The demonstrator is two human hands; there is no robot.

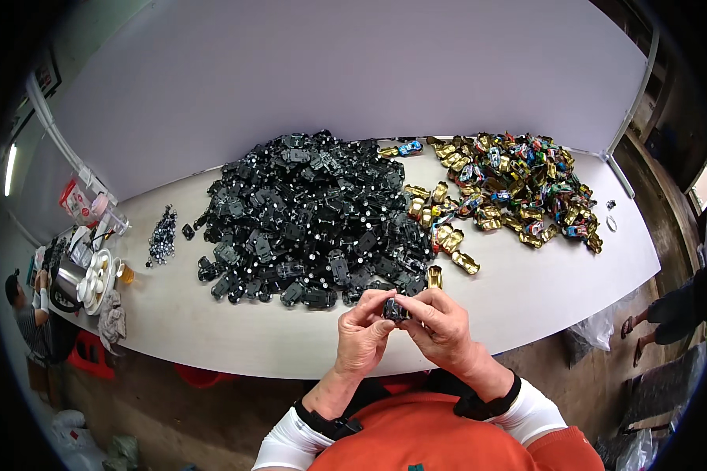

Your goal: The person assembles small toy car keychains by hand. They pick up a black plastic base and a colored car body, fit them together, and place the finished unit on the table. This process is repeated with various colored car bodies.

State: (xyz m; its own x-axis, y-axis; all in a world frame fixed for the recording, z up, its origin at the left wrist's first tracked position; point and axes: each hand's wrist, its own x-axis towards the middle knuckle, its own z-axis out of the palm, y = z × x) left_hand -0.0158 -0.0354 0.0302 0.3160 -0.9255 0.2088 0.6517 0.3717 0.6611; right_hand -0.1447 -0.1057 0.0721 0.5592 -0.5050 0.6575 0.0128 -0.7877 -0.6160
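Between my two hands, near the table's front edge, is a small black toy car part (pixel 395 310), likely a chassis. The fingers of my left hand (pixel 363 334) pinch it from the left. My right hand (pixel 441 323) grips it from the right, thumb and fingertips closed against it. Its far side is hidden by my fingers. Just beyond my hands lies a big heap of black toy car chassis (pixel 306 212). A gold toy car body (pixel 435 276) rests right behind my right hand, and another gold body (pixel 465 263) lies beside it.
A pile of gold and coloured toy car bodies (pixel 511 184) covers the back right of the white table (pixel 573 306). Small shiny parts (pixel 163 235) form a little pile at left, near a white tray (pixel 98 282) and a cloth (pixel 112 320). A grey partition (pixel 353 71) stands behind.
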